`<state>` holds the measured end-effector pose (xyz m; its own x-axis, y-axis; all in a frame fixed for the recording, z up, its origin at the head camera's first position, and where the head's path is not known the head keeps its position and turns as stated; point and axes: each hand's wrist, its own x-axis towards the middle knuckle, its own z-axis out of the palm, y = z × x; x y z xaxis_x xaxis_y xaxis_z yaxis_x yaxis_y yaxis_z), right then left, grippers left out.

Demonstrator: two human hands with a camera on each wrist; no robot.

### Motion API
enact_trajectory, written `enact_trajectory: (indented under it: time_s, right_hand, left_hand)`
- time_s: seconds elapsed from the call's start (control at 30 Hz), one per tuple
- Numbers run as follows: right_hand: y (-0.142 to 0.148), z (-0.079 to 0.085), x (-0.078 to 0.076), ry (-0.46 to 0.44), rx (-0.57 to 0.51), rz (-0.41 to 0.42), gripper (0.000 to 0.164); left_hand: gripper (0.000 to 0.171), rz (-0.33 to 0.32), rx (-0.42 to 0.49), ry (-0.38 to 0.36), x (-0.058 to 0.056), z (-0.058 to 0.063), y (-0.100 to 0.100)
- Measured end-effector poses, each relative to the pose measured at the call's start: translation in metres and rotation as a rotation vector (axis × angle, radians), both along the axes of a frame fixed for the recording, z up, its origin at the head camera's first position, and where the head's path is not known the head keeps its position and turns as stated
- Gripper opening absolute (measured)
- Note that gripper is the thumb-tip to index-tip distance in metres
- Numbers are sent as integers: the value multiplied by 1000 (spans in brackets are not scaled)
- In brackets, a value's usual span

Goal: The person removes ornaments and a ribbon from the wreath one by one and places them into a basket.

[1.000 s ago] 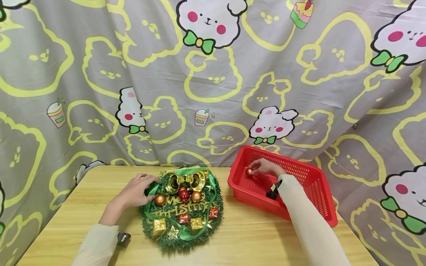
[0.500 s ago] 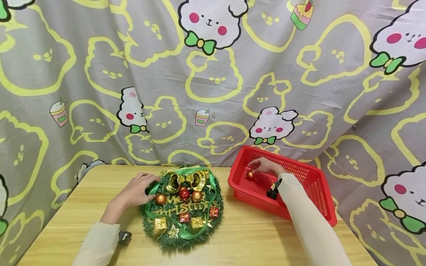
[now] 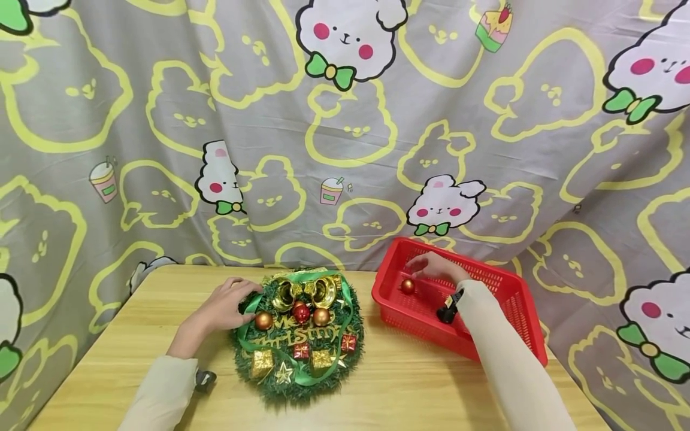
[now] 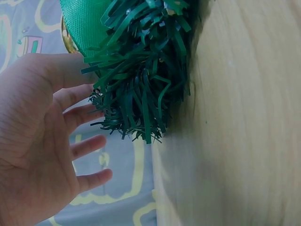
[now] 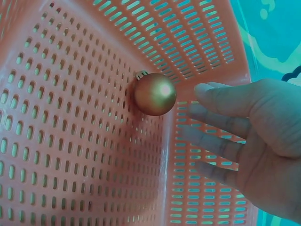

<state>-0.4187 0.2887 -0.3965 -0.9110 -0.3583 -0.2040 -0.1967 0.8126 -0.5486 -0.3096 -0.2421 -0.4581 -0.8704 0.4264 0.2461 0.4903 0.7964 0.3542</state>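
My left hand [image 3: 223, 305] rests at the left edge of a green tinsel Christmas wreath [image 3: 283, 389]. In the left wrist view its thumb and nearest fingertips meet the tinsel [image 4: 141, 94] and green ribbon [image 4: 84, 23], while the lower fingers stick out free. Over the left end of a red basket [image 3: 458, 347] hovers my right hand [image 3: 431, 266], fingers extended and holding nothing. Just below it, a gold bauble [image 3: 408, 287] lies on the basket floor. The right wrist view shows a gap between the bauble [image 5: 155, 94] and the fingertips.
The wreath carries gold bells [image 3: 323, 292], baubles, small gift boxes and stars. Both stand on a light wooden table [image 3: 399, 383]. A patterned grey curtain [image 3: 259, 131] hangs behind. A black wrist device [image 3: 446, 312] sits under the right wrist, inside the basket.
My right hand has let go of the gold bauble and risen slightly away from it. The bauble now lies on the basket floor. My left hand stays at the wreath's edge.
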Motion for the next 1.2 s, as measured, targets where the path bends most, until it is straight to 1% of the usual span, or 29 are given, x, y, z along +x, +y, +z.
enact_trajectory:
  time_s: [0.13, 0.27, 0.37, 0.5, 0.63, 0.73, 0.87, 1.03, 1.1, 1.2]
  right_hand:
    - [1, 1, 1, 20, -13, 5, 41]
    - [2, 2, 1, 24, -10, 1, 41]
    - [1, 5, 0, 58, -24, 9, 40]
    - [-5, 14, 1, 129, -46, 69, 39]
    - [-16, 26, 8, 171, -62, 101, 39]
    - [-27, 35, 14, 219, -65, 128, 39]
    - [-48, 46, 26, 307, -71, 177, 35]
    - [-76, 56, 51, 359, -110, 211, 34]
    - [-88, 58, 63, 376, -124, 232, 34]
    - [-105, 54, 80, 425, -135, 299, 34]
  left_hand:
    - [51, -10, 1, 11, -2, 0, 1]
    - [52, -16, -6, 2, -4, 1, 1]
    - [51, -19, -7, 0, -5, 2, 0]
    - [50, -13, -4, -3, -5, 4, 0]
    - [50, -9, -10, -10, -5, 6, 0]
    - [50, -6, -12, -14, -5, 6, 0]
    - [49, -5, -14, -14, -4, 5, 0]
    - [50, -2, -8, -21, -3, 5, 1]
    - [50, -2, -7, -23, -2, 5, 1]
    - [50, -2, -5, -21, -1, 4, 1]
